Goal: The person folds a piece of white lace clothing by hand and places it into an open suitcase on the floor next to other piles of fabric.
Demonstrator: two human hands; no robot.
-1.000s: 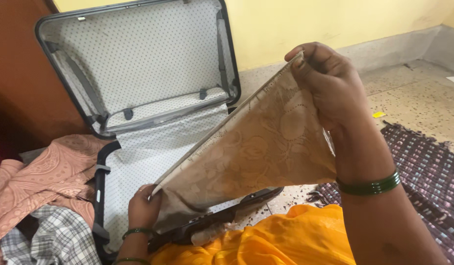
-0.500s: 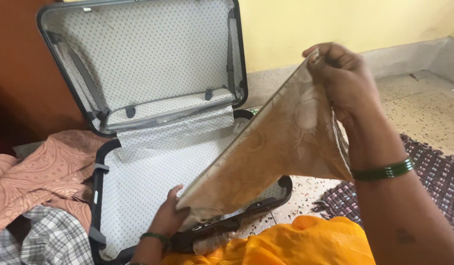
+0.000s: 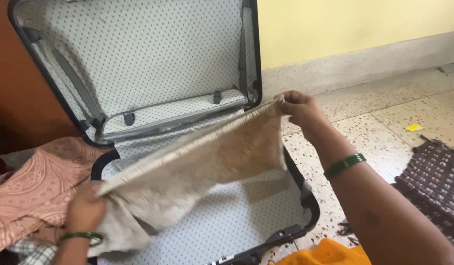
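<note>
A beige patterned cloth [image 3: 207,167] hangs stretched between both hands over an open suitcase [image 3: 305,216]. My right hand [image 3: 298,109] pinches its upper corner near the suitcase's hinge side. My left hand [image 3: 84,211] grips the lower corner by the suitcase's left edge. Both wrists wear green bangles. The suitcase lid [image 3: 138,59] stands upright, lined with dotted white fabric and a grey strap. The cloth hides part of the suitcase's lined base.
Pink patterned clothing [image 3: 35,181] lies in a heap left of the suitcase, with checked fabric [image 3: 33,250] beneath it. Orange fabric [image 3: 330,252] shows at the bottom edge. A dark woven mat [image 3: 433,176] lies on the speckled floor at right. A yellow wall stands behind.
Both hands have lowered the cloth and spread it wider over the suitcase; my right hand dropped from high up to the lid's lower corner. The view has shifted closer to the suitcase.
</note>
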